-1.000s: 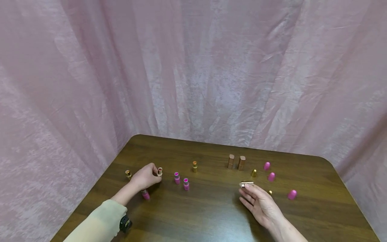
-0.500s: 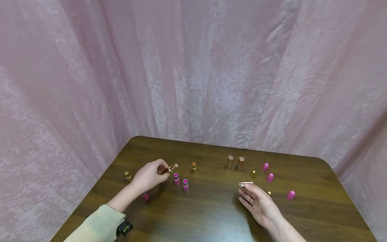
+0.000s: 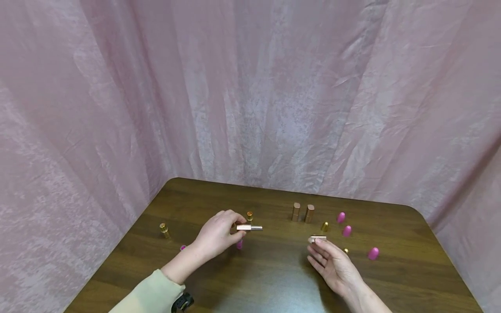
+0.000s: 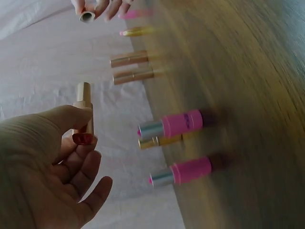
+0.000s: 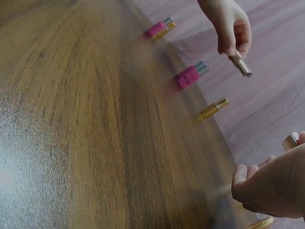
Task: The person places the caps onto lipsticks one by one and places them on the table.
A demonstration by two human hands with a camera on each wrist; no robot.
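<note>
My left hand (image 3: 215,236) pinches an uncapped rose-gold lipstick (image 3: 249,228) above the table, lying level with its slim metal end to the right. In the left wrist view, its red base end (image 4: 82,139) faces the camera. Across a gap to the right, my right hand (image 3: 338,269) holds a rose-gold lipstick cap (image 3: 318,238) between thumb and fingers. The cap's hollow mouth (image 4: 87,16) shows in the left wrist view. Beneath my left hand stand two pink uncapped lipsticks, one a pink lipstick (image 4: 183,123), mostly hidden in the head view. A gold uncapped lipstick (image 3: 249,215) stands just behind.
Two capped rose-gold lipsticks (image 3: 303,213) stand at the back. Around my right hand are pink caps (image 3: 346,231) and gold caps (image 3: 325,226). Farther left stand another gold lipstick (image 3: 164,230) and a partly covered pink one (image 3: 182,248). A pink curtain (image 3: 250,95) hangs behind the wooden table (image 3: 274,278).
My left hand has lifted the uncapped rose-gold lipstick from the left side, tipped it from upright to level and carried it right. My right hand has hardly moved with its cap.
</note>
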